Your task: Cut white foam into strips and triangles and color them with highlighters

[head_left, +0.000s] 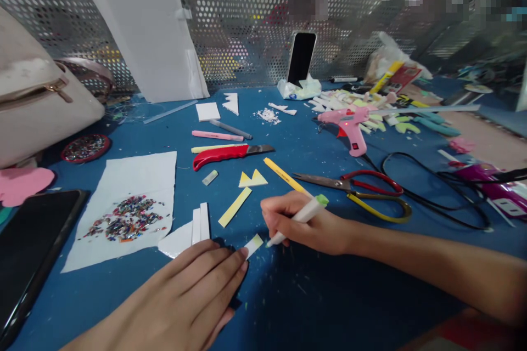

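My right hand (302, 222) is closed in a writing grip round a white marker (304, 218) with a green end. Its tip points down at the table, just off the end of a small white strip (254, 245) tinged yellow-green. My left hand (193, 290) lies flat with fingers stretched out, its fingertips pressing the strip to the table. Beyond those fingers are a white cut piece (177, 240) and narrow white strips (201, 222). A yellow-green strip (234, 207), a white piece with yellow points (253, 178) and a pale marker cap (209, 177) lie farther forward.
A red-handled knife (222, 156), pens (217, 136) and open scissors (354, 184) lie ahead. A pink glue gun (349, 123) trails a black cord. Beads cover part of a white sheet (164, 175). One phone (37, 252) lies left; another phone (302, 60) stands at the back.
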{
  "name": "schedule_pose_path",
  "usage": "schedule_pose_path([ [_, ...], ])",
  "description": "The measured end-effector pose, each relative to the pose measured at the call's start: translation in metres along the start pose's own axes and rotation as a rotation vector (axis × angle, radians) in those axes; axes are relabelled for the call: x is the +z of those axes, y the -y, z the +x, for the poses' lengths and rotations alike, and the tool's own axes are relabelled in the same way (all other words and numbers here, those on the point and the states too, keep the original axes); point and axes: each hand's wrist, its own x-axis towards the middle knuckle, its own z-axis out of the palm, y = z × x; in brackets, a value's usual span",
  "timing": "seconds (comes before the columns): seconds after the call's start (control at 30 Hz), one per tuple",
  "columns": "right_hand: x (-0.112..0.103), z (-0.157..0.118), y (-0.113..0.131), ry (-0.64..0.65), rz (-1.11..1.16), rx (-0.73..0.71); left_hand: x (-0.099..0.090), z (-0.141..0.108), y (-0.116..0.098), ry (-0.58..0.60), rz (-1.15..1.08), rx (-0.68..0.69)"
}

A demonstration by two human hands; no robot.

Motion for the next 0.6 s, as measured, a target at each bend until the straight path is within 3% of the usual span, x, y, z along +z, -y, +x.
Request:
schedule_pose_path([
  [0.07, -0.0002, -0.0001, -0.0004, -0.042, -0.007, -0.007, 0.0004, 0.0007, 0.0005, 0.004, -0.002, 0.002],
  [0.2, -0.0001, -0.0002, -0.0012, 0.007, 0.013, -0.008, 0.0008, 0.0013, 0.0013, 0.003, -0.003, 0.007],
  [0.5, -0.0002, -0.0002, 0.0003, -0.047, -0.036, -0.014, 0.0001, 0.0014, 0.0008, 0.007, 0.012, 0.016],
  [0.6, 0.0000, -0.0001, 0.0001, -0.009, -0.017, -0.017, 0.0002, 0.0009, 0.0013, 0.011, 0.011, 0.014],
])
